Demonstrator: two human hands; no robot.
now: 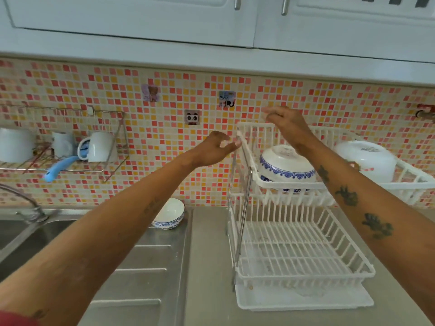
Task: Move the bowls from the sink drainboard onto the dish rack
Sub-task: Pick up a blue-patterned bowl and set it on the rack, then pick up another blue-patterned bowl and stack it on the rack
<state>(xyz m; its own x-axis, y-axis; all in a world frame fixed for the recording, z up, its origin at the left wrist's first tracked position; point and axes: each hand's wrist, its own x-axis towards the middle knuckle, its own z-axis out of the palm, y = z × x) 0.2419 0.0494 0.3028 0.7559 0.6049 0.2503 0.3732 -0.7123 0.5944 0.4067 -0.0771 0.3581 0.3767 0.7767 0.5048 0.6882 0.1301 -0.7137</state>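
A two-tier white dish rack stands on the steel counter at the right. Its upper tier holds an upturned blue-patterned white bowl and, further right, an upturned plain white bowl. One blue-rimmed white bowl sits upright at the back of the sink drainboard. My left hand touches the upper tier's left corner, fingers curled on the rim. My right hand hovers above the patterned bowl with loosely bent fingers and holds nothing.
A sink basin with a faucet lies at the left. A wall-mounted wire shelf carries white mugs and a blue utensil. White cabinets hang overhead. The rack's lower tier and drip tray hold no dishes.
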